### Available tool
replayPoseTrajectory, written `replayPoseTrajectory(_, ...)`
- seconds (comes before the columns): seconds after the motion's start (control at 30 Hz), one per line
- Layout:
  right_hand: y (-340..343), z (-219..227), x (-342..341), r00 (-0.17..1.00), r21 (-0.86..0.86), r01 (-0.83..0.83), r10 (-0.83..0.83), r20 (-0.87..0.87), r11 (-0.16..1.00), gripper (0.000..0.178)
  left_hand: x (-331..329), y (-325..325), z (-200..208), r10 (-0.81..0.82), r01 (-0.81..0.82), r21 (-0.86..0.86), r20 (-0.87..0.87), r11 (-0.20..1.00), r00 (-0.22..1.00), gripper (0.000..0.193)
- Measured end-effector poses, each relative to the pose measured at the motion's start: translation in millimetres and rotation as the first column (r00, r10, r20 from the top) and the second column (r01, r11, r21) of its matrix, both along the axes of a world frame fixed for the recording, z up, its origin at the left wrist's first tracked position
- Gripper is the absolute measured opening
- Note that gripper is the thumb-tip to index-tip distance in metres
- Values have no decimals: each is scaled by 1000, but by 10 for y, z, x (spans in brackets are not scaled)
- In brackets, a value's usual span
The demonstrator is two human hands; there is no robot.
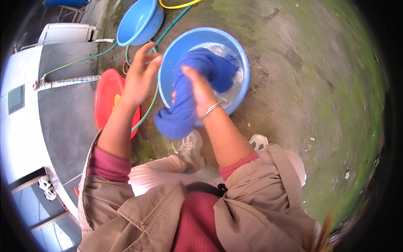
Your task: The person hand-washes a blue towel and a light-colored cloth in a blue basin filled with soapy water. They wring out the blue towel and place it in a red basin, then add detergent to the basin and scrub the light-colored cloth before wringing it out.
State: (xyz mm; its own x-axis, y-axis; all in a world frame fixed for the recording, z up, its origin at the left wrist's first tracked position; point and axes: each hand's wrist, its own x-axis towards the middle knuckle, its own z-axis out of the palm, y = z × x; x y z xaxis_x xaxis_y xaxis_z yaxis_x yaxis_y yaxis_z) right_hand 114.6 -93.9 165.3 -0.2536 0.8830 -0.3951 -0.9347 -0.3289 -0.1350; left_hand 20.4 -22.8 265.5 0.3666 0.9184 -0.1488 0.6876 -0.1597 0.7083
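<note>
A wet-looking blue knitted cloth or garment (pixel 181 119) hangs twisted over the near rim of a blue plastic basin (pixel 246 75). Its far part lies in the basin, over whitish sudsy water (pixel 236 90). My right hand (pixel 199 90), with a silver bangle at the wrist, grips the bunched cloth along its middle. To the left of the basin, my left hand (pixel 144 74) is raised with its fingers apart and nothing in them. It is nearest the basin's left rim.
A second blue basin (pixel 136 23) stands at the far left, and a red basin (pixel 105 98) sits beyond my left forearm. Green hose (pixel 147 110) runs between the basins; a yellow hose (pixel 178 6) curves at the top. The concrete ground (pixel 319 84) is mossy. My shoes (pixel 192 147) are close to the basin.
</note>
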Motion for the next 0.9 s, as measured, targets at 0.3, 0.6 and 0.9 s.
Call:
replayPoseTrajectory(0.3,54,40,136,642,-72,192,-181,-745,979,50,-495,-942,-77,-136,135,36,10,990,991,92)
replayPoseTrajectory(0.6,-37,182,301,772,-201,368,-419,-478,908,45,-90,-787,16,44,97,-228,543,969,839,87)
replayPoseTrajectory(0.9,-36,77,102,874,-21,247,-232,-427,969,56,-132,-718,511,-619,691,416,-315,591,719,59)
